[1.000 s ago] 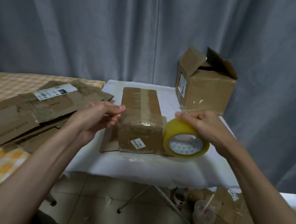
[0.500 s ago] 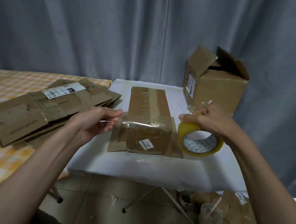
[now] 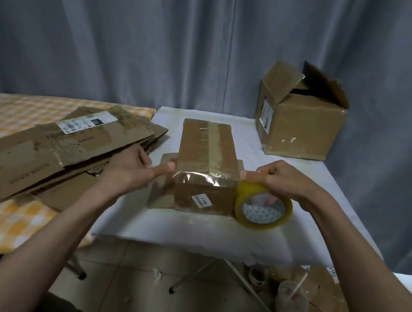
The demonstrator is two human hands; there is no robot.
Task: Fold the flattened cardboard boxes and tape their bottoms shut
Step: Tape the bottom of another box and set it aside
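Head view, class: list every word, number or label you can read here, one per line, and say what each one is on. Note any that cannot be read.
"03": dark patch on the white shipping label on the top flattened box.
Small white sticker on the folded box: digits and barcode, too blurred.
White label on the open box: unreadable.
Tape roll core: pattern only, no text.

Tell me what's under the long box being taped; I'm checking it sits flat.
Cardboard flaps stick out from under the long box onto the white tabletop. Whatever lies directly beneath is covered.
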